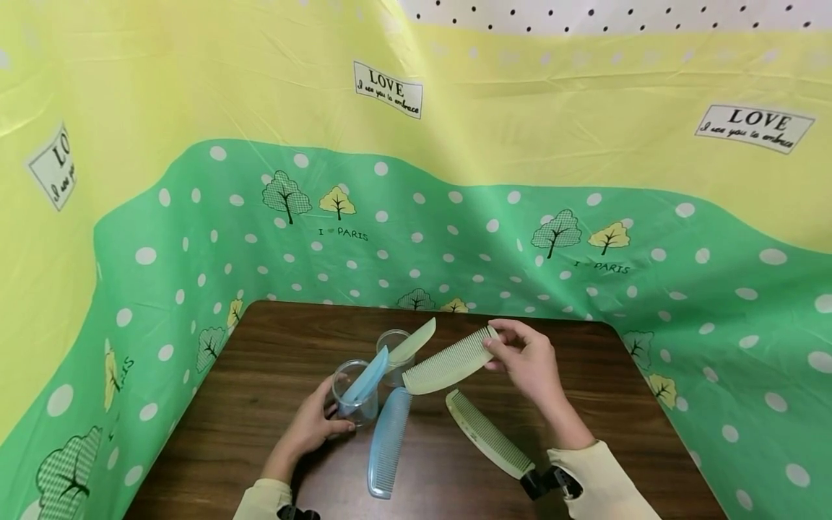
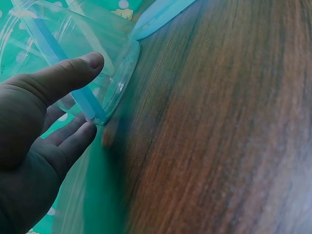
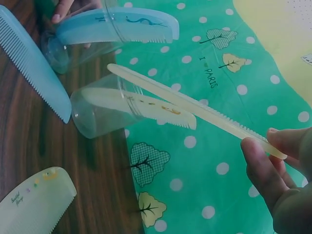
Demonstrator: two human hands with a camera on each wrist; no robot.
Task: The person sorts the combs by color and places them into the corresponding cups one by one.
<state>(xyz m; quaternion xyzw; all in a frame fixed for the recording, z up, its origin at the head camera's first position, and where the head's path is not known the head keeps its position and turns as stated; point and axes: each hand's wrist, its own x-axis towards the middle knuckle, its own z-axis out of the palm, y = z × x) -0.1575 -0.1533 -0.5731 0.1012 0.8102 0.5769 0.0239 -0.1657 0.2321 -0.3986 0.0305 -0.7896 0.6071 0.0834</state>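
Observation:
My right hand (image 1: 529, 361) pinches one end of a pale yellow comb (image 1: 450, 365) between thumb and fingers, its teeth facing up and left in the head view. The comb is raised, its free end near a clear plastic cup (image 3: 87, 119) with another pale yellow comb (image 1: 416, 339) standing tilted inside. To the left, my left hand (image 1: 310, 426) holds a second clear cup (image 1: 364, 417) low on its side, thumb and fingers around it. A blue comb (image 1: 370, 375) leans in that cup, sticking out above the rim.
A blue comb (image 1: 388, 444) lies on the brown wooden table (image 1: 260, 361) in front of the cups. Farther right lies a pale yellow comb (image 1: 487, 435), near the right forearm. A green and yellow printed curtain (image 1: 448, 217) hangs behind the table and along its sides.

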